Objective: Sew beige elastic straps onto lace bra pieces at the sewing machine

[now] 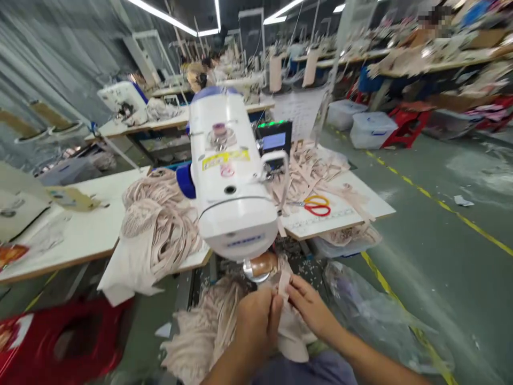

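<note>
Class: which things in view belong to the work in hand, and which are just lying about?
Likely in the work:
beige cloth in left hand and right hand
sewing machine
beige fabric piles
scissors

Seemingly lying about:
lower-left red stool
plastic bag
white scrap

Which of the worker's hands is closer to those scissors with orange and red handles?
Right. The right hand is at the pale fabric, below the scissors in the picture; the left hand is farther left and slightly lower.
</note>
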Demonstrator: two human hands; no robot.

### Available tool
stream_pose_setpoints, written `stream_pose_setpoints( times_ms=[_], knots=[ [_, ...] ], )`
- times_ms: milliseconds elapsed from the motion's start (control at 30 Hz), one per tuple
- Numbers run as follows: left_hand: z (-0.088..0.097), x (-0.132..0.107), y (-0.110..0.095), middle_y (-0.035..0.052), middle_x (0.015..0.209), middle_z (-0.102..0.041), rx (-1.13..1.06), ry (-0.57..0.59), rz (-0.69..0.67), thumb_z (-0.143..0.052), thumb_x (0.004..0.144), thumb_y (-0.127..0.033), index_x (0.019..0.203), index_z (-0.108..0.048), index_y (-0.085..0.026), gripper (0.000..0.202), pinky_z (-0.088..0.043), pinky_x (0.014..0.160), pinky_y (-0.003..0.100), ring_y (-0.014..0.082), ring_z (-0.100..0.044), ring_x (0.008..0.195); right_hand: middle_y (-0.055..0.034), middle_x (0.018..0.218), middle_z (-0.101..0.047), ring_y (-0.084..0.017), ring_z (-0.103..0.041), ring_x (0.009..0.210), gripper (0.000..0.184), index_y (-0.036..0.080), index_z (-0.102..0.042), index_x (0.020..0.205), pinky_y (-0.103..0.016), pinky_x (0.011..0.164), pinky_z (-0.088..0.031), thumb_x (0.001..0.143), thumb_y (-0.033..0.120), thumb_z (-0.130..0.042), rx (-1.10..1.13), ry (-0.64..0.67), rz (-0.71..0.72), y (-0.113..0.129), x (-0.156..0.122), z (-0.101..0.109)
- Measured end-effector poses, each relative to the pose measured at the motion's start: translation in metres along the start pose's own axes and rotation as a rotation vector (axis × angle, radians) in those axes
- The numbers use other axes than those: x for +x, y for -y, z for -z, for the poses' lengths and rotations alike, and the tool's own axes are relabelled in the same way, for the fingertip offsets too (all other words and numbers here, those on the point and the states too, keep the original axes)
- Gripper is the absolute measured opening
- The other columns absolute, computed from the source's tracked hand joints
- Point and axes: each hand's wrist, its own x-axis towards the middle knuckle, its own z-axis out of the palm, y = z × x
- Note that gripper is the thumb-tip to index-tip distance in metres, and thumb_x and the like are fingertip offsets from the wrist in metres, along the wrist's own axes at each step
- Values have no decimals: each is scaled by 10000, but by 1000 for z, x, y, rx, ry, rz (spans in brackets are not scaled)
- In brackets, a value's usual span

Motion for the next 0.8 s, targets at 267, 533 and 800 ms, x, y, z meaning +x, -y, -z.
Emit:
stream_pose_setpoints(
  times_ms=[267,533,800],
  knots=[
    [7,12,3,-33,573,-563,-74,-121,287,-372,1027,-433,774,-570,-196,399,-351,502,227,124,-521,506,17,611,-601,-136,-544,555,191,211,-551,747,-230,529,-440,823,376,-609,56,-61,25,25,47,16],
    [26,23,16,1,574,-661,447,-181,-132,-363,1058,-286,1031,-718,-167,375,-340,512,283,147,-581,485,39,602,-553,-159,-526,587,92,213,-571,842,-264,570,-428,836,303,-557,-191,62,168,23,99,26],
    [32,30,19,42,708,-749,516,-147,-67,-378,1050,-337,1051,-742,-148,410,-379,535,301,175,-647,535,15,644,-569,-201,-546,659,81,227,-615,893,-314,641,-466,859,268,-554,-356,118,163,28,118,24]
  ],
)
